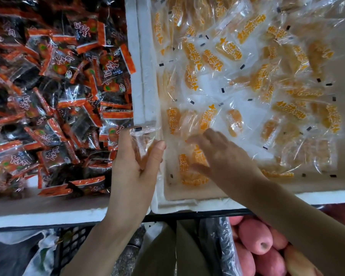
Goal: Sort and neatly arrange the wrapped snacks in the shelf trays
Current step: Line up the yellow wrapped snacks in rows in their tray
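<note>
Two white foam trays stand side by side. The left tray (pixel 48 213) is piled with dark snacks in red-edged wrappers (pixel 68 86). The right tray (pixel 207 202) holds several clear packets of yellow peach slices (pixel 237 76). My left hand (pixel 133 172) grips a small stack of these clear packets (pixel 143 140) at the right tray's near left corner, over the wall between the trays. My right hand (pixel 217 154) reaches into the right tray with fingers spread, blurred, low over the packets near its front left; whether it touches them I cannot tell.
Below the shelf edge, a crate of pink apples (pixel 255 242) sits at the bottom right. A black plastic crate (pixel 72 242) and plastic bags lie at the bottom left. My trousers show between them.
</note>
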The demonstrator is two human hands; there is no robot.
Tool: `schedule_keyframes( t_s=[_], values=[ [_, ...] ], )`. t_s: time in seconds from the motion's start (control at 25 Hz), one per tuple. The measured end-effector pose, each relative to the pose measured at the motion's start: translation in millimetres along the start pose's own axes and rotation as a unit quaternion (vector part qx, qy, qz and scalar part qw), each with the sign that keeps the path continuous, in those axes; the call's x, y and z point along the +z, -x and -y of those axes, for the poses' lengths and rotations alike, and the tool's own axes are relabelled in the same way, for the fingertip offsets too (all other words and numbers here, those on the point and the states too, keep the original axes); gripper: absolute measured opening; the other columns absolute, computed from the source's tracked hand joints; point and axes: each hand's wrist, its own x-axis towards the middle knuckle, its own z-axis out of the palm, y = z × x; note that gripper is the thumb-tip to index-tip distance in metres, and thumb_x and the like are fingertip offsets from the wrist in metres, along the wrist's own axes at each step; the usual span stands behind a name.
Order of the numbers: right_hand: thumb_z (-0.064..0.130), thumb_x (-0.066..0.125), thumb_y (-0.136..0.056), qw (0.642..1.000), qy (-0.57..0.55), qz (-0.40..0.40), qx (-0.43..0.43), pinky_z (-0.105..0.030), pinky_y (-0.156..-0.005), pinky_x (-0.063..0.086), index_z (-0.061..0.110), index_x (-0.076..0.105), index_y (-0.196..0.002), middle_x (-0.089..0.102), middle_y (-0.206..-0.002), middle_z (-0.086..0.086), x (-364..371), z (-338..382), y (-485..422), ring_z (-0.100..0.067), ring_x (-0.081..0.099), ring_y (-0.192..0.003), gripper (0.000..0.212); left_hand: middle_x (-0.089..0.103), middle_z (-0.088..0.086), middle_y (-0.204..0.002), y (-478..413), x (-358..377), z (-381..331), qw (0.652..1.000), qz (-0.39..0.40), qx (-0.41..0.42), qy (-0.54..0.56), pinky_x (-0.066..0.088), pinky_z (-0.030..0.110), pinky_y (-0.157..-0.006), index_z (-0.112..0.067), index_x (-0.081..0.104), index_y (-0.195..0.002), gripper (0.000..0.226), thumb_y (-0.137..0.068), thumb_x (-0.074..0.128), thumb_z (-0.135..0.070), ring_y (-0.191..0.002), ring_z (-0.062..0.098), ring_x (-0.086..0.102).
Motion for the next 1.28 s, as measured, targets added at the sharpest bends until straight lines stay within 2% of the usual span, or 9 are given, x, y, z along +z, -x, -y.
schedule_keyframes(
  t_s=[0.16,0.32,0.44,0.6,0.72,0.92,1.0,1.2,1.28],
  values=[
    [0.025,0.062,-0.088,0.984,0.015,0.177,-0.017,-0.025,-0.072,0.045,0.022,0.053,-0.113,0.058,-0.099,0.007,16.0,5.3,-2.6,-0.013,0.058,-0.093,0.026,0.067,-0.011,-0.089,0.9,-0.2,1.6,1.000,0.019,0.006,0.022,0.050,0.016,-0.067,-0.035,0.043,-0.098,0.015,-0.085,0.052,-0.033,-0.077,0.005,0.064],
    [0.044,0.054,-0.090,0.978,-0.148,0.128,0.074,-0.025,-0.067,0.041,0.027,0.048,-0.102,0.060,-0.091,0.013,-4.0,0.3,1.8,-0.010,0.060,-0.081,0.022,0.058,0.023,-0.092,-1.4,-4.3,1.6,0.999,0.053,-0.004,0.002,0.051,0.046,-0.069,-0.047,0.040,-0.087,0.015,-0.093,0.051,-0.039,-0.078,0.033,0.058],
    [0.035,0.056,-0.091,0.930,-0.283,-0.003,0.235,-0.028,-0.065,0.041,0.026,0.040,-0.102,0.060,-0.081,0.015,-12.3,-18.0,10.0,-0.010,0.057,-0.070,0.022,0.054,0.025,-0.095,-3.6,-5.7,1.0,0.997,0.062,-0.012,0.043,0.050,0.018,-0.069,-0.022,0.042,-0.096,0.005,-0.096,0.047,-0.024,-0.078,0.009,0.062],
    [0.034,0.052,-0.093,0.925,-0.160,0.062,0.339,-0.031,-0.066,0.045,0.018,0.045,-0.099,0.065,-0.089,-0.003,1.7,-38.9,14.2,-0.022,0.059,-0.077,0.018,0.052,0.020,-0.089,-3.0,-1.9,-0.2,0.998,0.051,-0.011,0.040,0.049,0.041,-0.067,-0.023,0.045,-0.093,0.012,-0.092,0.046,-0.035,-0.079,0.039,0.050],
    [0.032,0.052,-0.093,0.935,-0.141,0.126,0.300,-0.030,-0.068,0.048,0.019,0.055,-0.098,0.064,-0.088,0.000,5.4,-35.7,4.8,-0.021,0.061,-0.082,0.015,0.051,0.010,-0.081,-5.3,2.1,-0.6,0.999,0.039,-0.008,0.027,0.051,0.050,-0.072,-0.024,0.050,-0.097,0.011,-0.091,0.048,-0.033,-0.078,0.037,0.053],
    [0.030,0.054,-0.089,0.936,-0.121,0.188,0.270,-0.028,-0.072,0.046,0.020,0.064,-0.096,0.066,-0.096,-0.001,7.2,-15.6,-8.4,-0.022,0.062,-0.088,0.016,0.058,-0.002,-0.083,-12.9,10.3,-9.6,0.999,0.048,0.012,0.010,0.054,0.034,-0.064,-0.011,0.051,-0.093,0.020,-0.091,0.052,-0.031,-0.072,0.020,0.059],
    [0.035,0.055,-0.090,0.941,-0.063,0.193,0.270,-0.030,-0.073,0.045,0.017,0.062,-0.103,0.065,-0.098,-0.002,-2.2,-20.0,-7.8,-0.023,0.061,-0.090,0.023,0.060,-0.013,-0.079,-16.2,12.9,-13.6,0.998,0.056,0.019,0.027,0.047,0.013,-0.056,-0.013,0.051,-0.089,0.012,-0.090,0.055,-0.024,-0.070,0.002,0.060],
    [0.020,0.058,-0.090,0.989,-0.090,0.011,0.114,-0.024,-0.078,0.037,0.017,0.054,-0.114,0.054,-0.113,0.002,-17.6,-17.2,-10.7,-0.016,0.049,-0.107,0.025,0.062,-0.022,-0.080,-24.2,12.7,-11.6,0.997,0.062,0.038,0.019,0.044,0.011,-0.056,-0.020,0.055,-0.096,0.010,-0.089,0.056,-0.027,-0.069,0.001,0.060],
    [0.021,0.058,-0.090,0.995,-0.086,0.038,0.042,-0.023,-0.080,0.033,0.017,0.056,-0.116,0.056,-0.115,0.002,-8.0,-9.2,-22.5,-0.016,0.046,-0.113,0.026,0.062,-0.021,-0.079,-24.2,13.4,-11.0,0.997,0.058,0.045,0.013,0.043,0.011,-0.055,-0.020,0.055,-0.096,0.007,-0.091,0.057,-0.023,-0.067,0.001,0.058]
  ],
)
